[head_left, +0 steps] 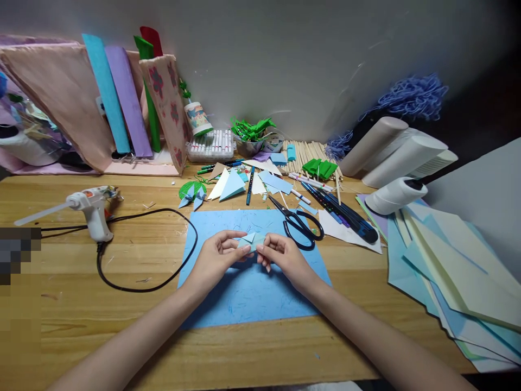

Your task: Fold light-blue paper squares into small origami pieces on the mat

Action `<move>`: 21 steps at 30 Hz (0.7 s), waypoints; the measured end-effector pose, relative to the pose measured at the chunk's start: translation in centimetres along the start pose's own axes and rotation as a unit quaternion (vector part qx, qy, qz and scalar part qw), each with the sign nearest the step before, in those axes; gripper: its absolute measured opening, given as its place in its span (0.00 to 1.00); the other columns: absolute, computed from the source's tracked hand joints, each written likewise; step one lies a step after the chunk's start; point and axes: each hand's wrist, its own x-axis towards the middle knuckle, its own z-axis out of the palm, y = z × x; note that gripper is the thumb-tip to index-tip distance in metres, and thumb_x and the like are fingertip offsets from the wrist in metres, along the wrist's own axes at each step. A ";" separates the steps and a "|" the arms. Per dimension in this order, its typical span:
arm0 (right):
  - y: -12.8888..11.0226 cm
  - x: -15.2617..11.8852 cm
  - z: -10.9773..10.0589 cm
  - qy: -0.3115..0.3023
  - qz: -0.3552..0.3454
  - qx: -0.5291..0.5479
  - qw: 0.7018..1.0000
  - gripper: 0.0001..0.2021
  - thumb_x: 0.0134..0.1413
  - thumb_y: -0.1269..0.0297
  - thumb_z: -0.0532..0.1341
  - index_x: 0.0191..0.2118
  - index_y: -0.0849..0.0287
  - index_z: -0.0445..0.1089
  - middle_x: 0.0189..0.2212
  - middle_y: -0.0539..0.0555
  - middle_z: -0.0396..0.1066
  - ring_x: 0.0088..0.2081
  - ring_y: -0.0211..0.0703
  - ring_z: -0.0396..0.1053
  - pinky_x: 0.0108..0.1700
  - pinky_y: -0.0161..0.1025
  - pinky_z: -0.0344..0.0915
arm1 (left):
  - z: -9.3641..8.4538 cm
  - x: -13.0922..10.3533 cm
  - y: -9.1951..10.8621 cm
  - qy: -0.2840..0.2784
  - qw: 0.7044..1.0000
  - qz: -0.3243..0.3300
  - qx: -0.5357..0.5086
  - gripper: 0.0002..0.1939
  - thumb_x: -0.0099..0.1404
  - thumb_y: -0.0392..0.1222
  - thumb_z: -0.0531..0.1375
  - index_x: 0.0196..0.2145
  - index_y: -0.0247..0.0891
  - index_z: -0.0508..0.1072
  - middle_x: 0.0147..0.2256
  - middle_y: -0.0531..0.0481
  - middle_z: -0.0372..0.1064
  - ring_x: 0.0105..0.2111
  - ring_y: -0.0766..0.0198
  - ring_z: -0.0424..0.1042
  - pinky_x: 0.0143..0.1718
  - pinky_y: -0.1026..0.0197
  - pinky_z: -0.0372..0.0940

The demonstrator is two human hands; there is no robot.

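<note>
Bare forearms [150, 326] come in from seven and five o'clock. Small folded pale-blue paper [255, 239] is held over the rectangular blue sheet [252, 301], its left side pinched by the left hand [220, 253], its right side by the right hand [285, 254]; both have curled fingers, thumbs closed on it. Black scissors [290, 213] lie at two o'clock, white glue gun [96, 217] at nine.

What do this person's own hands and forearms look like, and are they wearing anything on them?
The left hand and right hand are ungloved, with slim fingers and no visible rings. The left forearm and right forearm are slender, with no sleeve, watch or bracelet in view.
</note>
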 end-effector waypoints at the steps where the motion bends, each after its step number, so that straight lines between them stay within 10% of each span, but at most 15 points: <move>1: 0.1 0.0 0.0 -0.003 -0.004 -0.008 1.000 0.15 0.47 0.55 0.61 0.22 0.60 0.59 0.18 0.48 0.66 0.18 0.32 0.60 0.21 0.31 0.59 | 0.0 0.1 0.1 -0.007 1.000 -0.013 -0.007 0.22 0.50 0.42 0.65 0.41 0.33 0.67 0.26 0.51 0.71 0.31 0.63 0.74 0.34 0.64 0.67; 10: -0.4 -0.5 -0.6 0.047 -0.212 -0.192 0.957 0.08 0.48 0.65 0.62 0.37 0.54 0.68 0.43 0.55 0.60 0.42 0.42 0.64 0.37 0.38 0.67 | -0.2 0.2 0.5 -0.014 0.998 -0.054 -0.027 0.24 0.48 0.40 0.67 0.42 0.31 0.66 0.24 0.49 0.73 0.26 0.66 0.73 0.29 0.67 0.66; 21: 0.0 -0.3 -0.6 0.022 -0.172 -0.186 0.967 0.03 0.52 0.65 0.58 0.31 0.57 0.68 0.39 0.55 0.62 0.43 0.43 0.64 0.42 0.39 0.64 | -0.1 0.1 0.5 -0.010 0.999 -0.034 0.000 0.24 0.46 0.40 0.67 0.41 0.31 0.67 0.22 0.51 0.72 0.25 0.64 0.73 0.29 0.65 0.67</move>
